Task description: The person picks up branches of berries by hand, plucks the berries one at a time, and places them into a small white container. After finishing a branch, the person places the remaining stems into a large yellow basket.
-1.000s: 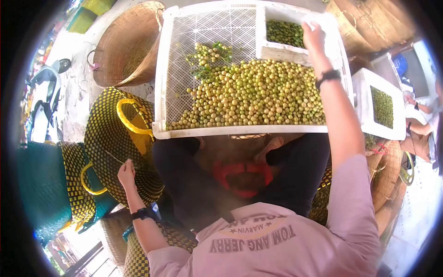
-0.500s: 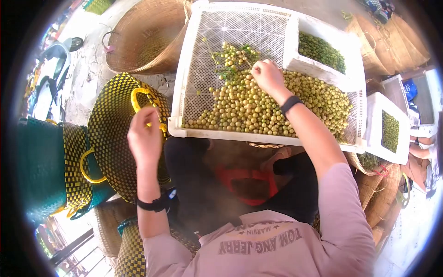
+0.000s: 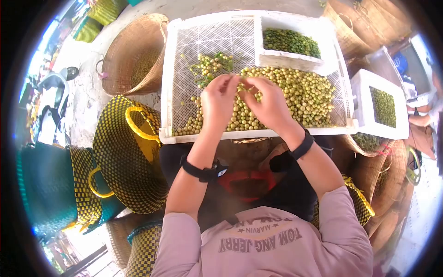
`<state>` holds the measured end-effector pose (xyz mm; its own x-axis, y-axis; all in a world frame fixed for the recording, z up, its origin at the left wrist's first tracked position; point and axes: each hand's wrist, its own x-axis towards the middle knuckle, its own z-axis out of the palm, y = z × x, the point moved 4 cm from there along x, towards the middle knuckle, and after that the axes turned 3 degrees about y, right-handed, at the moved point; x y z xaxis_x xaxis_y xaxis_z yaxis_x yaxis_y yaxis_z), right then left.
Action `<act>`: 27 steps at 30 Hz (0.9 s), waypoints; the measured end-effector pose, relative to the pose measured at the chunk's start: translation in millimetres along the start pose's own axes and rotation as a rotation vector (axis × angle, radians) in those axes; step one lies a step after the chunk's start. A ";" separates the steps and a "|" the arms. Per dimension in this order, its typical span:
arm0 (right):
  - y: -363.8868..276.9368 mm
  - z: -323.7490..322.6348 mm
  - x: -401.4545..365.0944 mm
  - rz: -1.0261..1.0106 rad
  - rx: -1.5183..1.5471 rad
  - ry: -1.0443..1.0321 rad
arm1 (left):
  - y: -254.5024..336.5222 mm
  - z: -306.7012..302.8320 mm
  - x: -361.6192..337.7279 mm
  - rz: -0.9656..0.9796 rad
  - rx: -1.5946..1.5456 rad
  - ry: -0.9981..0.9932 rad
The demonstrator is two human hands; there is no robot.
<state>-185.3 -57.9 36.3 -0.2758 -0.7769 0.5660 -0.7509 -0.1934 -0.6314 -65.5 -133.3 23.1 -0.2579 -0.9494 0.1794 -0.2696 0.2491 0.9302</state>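
As left hand (image 3: 219,101) and right hand (image 3: 268,105) pinch small round yellow-green fruits (image 3: 304,92) in the white mesh plastic tray (image 3: 207,37), these look light, firm, roll-prone: fingertip grip.

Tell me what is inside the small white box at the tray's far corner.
Dark green round fruits cover the inside of the small white box; its floor is hidden beneath them.

I see a heap of small, round, yellow-green fruits (image 3: 300,94) lying loose across the near and right part of a white perforated tray (image 3: 207,37), banked against its near rim. At the heap's far left edge, a stemmed bunch (image 3: 210,64) of the same fruit lies tangled on the mesh.
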 end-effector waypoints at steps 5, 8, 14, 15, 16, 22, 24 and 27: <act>45.5 -11.5 -37.6 0.472 0.550 0.004 | -6.4 2.2 -18.5 -0.398 -0.372 -0.185; 37.8 -10.7 -44.6 0.603 0.804 -0.084 | 1.1 7.9 -30.9 -0.425 -0.359 -0.233; 33.8 -8.1 -58.5 0.794 1.125 -0.107 | 3.2 18.8 -45.6 -0.444 -0.431 -0.314; 34.2 -8.6 -60.3 0.795 1.129 -0.104 | 3.5 19.0 -47.1 -0.445 -0.426 -0.316; 35.0 -8.8 -61.9 0.796 1.145 -0.111 | 3.6 19.5 -48.4 -0.460 -0.434 -0.318; 33.0 -10.7 -67.3 0.803 1.219 -0.111 | 0.2 21.0 -52.8 -0.488 -0.457 -0.329; 39.2 -8.2 -69.6 0.814 1.238 -0.095 | -1.0 19.9 -52.5 -0.499 -0.480 -0.325; 66.0 -5.4 -74.4 0.829 1.095 0.036 | -1.9 14.5 -51.2 -0.555 -0.595 -0.261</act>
<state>-217.6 -9.7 -44.6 -0.4354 -0.8830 -0.1753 0.4879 -0.0678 -0.8703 -65.3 -82.4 7.5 -0.4574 -0.8117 -0.3633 0.0936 -0.4502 0.8880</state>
